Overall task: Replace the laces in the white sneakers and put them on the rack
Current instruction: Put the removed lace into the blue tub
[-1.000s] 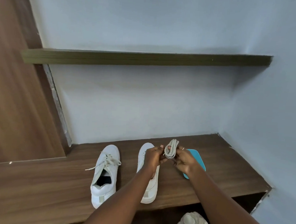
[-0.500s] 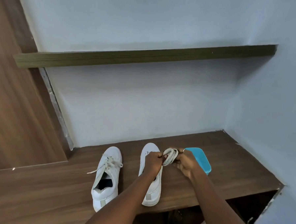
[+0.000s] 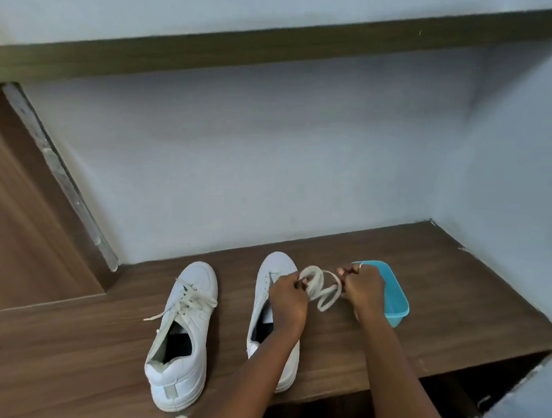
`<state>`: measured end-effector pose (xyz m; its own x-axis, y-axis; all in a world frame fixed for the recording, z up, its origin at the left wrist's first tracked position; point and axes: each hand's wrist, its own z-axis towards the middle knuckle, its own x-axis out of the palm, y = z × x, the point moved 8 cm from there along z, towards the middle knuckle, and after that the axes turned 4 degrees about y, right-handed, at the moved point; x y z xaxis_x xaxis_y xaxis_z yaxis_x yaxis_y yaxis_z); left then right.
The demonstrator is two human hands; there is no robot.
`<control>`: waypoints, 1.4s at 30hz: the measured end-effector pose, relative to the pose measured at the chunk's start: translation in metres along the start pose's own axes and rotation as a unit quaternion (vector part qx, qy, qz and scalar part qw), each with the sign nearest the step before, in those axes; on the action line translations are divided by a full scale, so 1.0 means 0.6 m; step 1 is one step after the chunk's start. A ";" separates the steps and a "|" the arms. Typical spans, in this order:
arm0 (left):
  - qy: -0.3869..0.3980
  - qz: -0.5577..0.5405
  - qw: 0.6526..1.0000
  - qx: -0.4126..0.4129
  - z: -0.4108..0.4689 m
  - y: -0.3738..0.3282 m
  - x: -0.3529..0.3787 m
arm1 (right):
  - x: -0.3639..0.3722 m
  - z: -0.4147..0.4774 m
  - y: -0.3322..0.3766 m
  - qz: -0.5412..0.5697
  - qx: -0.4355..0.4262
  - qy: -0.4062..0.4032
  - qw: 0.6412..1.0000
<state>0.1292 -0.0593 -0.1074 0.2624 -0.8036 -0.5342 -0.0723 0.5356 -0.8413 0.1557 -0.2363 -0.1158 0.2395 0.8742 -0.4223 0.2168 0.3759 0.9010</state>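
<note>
Head view looks steeply down (close) over wooden shelf (image 3: 424, 280).

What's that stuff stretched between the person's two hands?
In the head view, a bundle of pale shoelace hangs looped between the left hand and the right hand, each pinching an end, just above the wooden shelf.

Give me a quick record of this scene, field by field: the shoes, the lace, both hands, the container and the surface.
left sneaker: white, laced, loose lace end trailing
right sneaker: white, partly behind the arm, lacing unclear
lace bundle: off-white loops, held between both hands
left hand: gripping the bundle
right hand: gripping the bundle
blue container: open, behind the right hand
wooden shelf: holds sneakers and container
</note>
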 end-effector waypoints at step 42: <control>0.207 0.083 0.974 -0.036 0.029 -0.010 0.065 | -0.041 0.009 0.007 0.246 -0.030 -0.061 0.967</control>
<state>0.1566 -0.0893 -0.1219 -0.1685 -0.7515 -0.6379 -0.1511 0.6592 -0.7367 0.1558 -0.2580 -0.1020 0.4095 0.9107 0.0537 -0.0058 -0.0562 0.9984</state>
